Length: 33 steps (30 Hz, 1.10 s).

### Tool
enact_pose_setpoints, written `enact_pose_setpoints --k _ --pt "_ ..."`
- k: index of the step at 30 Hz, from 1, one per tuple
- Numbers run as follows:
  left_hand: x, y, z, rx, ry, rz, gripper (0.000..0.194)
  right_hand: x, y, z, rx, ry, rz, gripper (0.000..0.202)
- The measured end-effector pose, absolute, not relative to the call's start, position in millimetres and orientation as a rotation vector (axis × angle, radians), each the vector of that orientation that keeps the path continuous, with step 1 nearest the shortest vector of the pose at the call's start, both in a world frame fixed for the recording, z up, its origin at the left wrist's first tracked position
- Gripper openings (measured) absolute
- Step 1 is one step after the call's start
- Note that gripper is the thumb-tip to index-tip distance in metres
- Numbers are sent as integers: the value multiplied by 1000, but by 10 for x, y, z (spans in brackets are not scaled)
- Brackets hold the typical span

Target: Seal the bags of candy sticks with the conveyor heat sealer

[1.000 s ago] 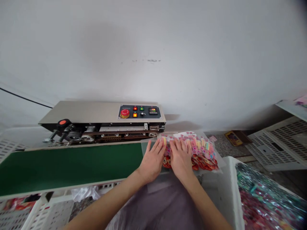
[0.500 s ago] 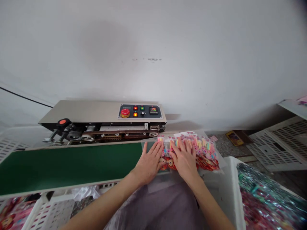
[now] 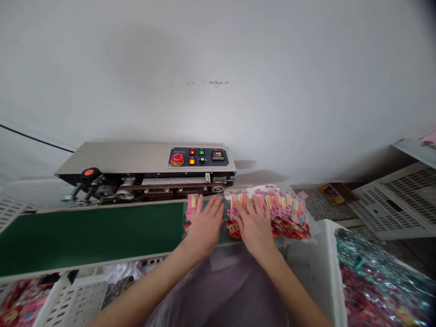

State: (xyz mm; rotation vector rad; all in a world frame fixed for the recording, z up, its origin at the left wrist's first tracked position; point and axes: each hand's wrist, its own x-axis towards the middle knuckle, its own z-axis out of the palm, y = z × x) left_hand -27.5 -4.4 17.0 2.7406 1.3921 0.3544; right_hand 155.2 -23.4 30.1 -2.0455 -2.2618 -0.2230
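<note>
On the green conveyor belt (image 3: 102, 236), my left hand (image 3: 203, 227) lies flat with fingers spread, over a clear packet (image 3: 190, 206) with pink and yellow sticks. My right hand (image 3: 255, 225) rests open on another packet (image 3: 233, 227) with a red cartoon figure at its lower part. To its right, several overlapping packets (image 3: 293, 222) lie at the belt's right end. Behind the belt stands the sealing machine (image 3: 129, 156), its control panel (image 3: 200, 157) lit. Both palms hide parts of the packets.
A white foam box (image 3: 330, 263) of shiny green and pink packets stands at right. White crates (image 3: 398, 204) lie behind it. Another white crate (image 3: 75, 302) and more packets (image 3: 20, 304) are below the belt at left.
My left hand has moved left along the belt, and a packet under it now lies apart from the others. My right hand has shifted slightly left.
</note>
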Motion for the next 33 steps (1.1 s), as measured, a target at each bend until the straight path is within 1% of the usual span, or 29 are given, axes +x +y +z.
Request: enact_pose_setpoints --k 3,7,14,18,22,25,28,33 --pt "-19 4 77 2796 1171 364 53 1659 -265 322 -2178 -2225 -256 43" --pt "60 15 -90 2824 1178 378 63 1777 -263 312 -2203 -2212 -305 43" --pt "-221 5 -126 2870 1257 355 59 1616 -230 207 -1984 -2291 -179 43" --pt "-424 -17 -7 2831 1352 332 58 1446 -218 215 -1928 -2311 -118 45" --pt "-451 -20 160 2721 1536 319 57 1529 -247 260 -1949 -2249 -198 44" --pt "-243 17 169 2765 1379 348 53 1713 -283 257 -2028 -2176 -319 42" --pt "-14 54 51 2823 1191 363 55 1844 -312 199 -2082 -2157 -383 40" --pt "3 28 -126 2815 1193 351 59 1857 -295 136 -2058 -2173 -406 40"
